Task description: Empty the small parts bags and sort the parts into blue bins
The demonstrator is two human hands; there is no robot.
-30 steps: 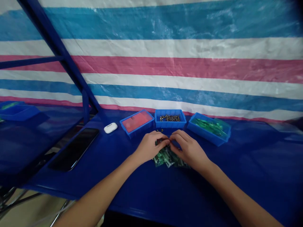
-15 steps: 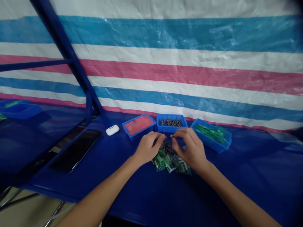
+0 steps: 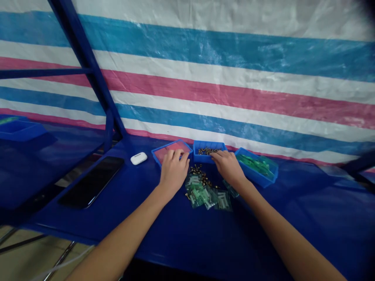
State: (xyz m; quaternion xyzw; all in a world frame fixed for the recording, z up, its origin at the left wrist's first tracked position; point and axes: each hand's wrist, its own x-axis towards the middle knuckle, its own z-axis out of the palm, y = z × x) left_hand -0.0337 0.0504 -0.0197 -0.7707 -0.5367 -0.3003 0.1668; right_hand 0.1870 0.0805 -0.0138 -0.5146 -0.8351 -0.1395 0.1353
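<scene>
My left hand (image 3: 174, 168) reaches over the near edge of a blue bin holding pink-red sheets (image 3: 164, 151). Its fingers are slightly apart, the tips over the sheets, and I see nothing held. My right hand (image 3: 229, 165) is at the front right of the middle blue bin (image 3: 202, 158), which holds small brassy screw-like pieces (image 3: 207, 151). Its fingers are bent together; what lies between the tips is hidden. Between the hands on the table lie a loose pile of similar brassy pieces (image 3: 205, 180) and several small clear bags (image 3: 197, 194) with green and pale contents.
A third blue bin (image 3: 272, 180) with green packets (image 3: 255, 164) stands at the right. To the left are a white rounded case (image 3: 138, 158) and a black phone (image 3: 92, 182) on the blue table (image 3: 172, 230). A blue metal frame (image 3: 88, 58) and striped sheeting rise behind.
Both hands have parted from above the pile. The left has gone to the pink-red sheets, its fingers opening out; the right has moved forward to the middle bin. The view has tilted slightly.
</scene>
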